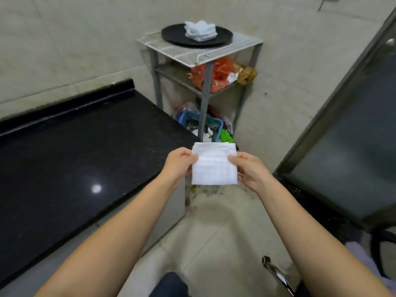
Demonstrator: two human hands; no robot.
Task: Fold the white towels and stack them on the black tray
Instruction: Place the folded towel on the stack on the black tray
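Both my hands pinch a folded white towel (214, 166) in the air: my left hand (177, 163) holds its left edge, thumb on top, and my right hand (250, 170) holds its right edge the same way. Beyond the towel stands a metal rack (205, 82). On the rack's top shelf sits the black tray (171, 36), with a stack of towels (200, 31) on it. Left of the rack runs a black counter (75, 146). Bags and baskets fill the rack's lower shelves.

Wire rack top (242, 45): black tray (171, 35) w/ folded white towels (200, 31) stacked.
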